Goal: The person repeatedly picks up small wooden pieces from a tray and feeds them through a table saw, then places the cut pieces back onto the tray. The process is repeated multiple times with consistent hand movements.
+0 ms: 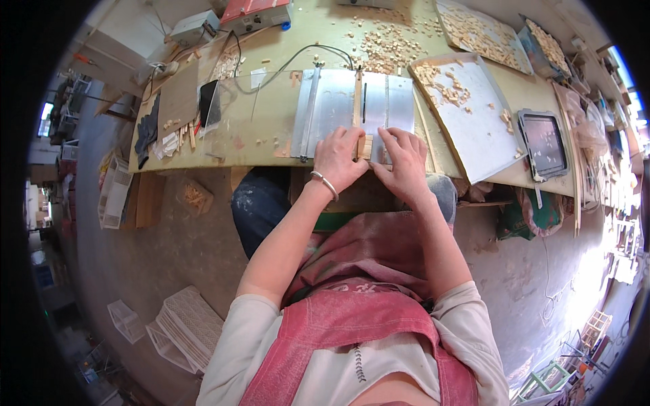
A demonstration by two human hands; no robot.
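A silver metal work plate (332,101) with a narrow dark slot (365,101) lies on the table before me. A wooden strip (358,95) runs along it, left of the slot. At the plate's near edge sits a small light wooden block (366,147), between my two hands. My left hand (338,157), with a pale bangle at the wrist, is closed against the block's left side. Just right of the block, my right hand (405,160) rests on the plate, thumb and forefinger apart. Its thumb tip comes close to the block's near end.
Many small wood pieces (389,47) are strewn at the back. To the right lie a white board (467,128) with more pieces and a dark-framed tablet (544,143). A black cable (298,53) crosses behind the plate; a dark glove (145,135) hangs at the left edge.
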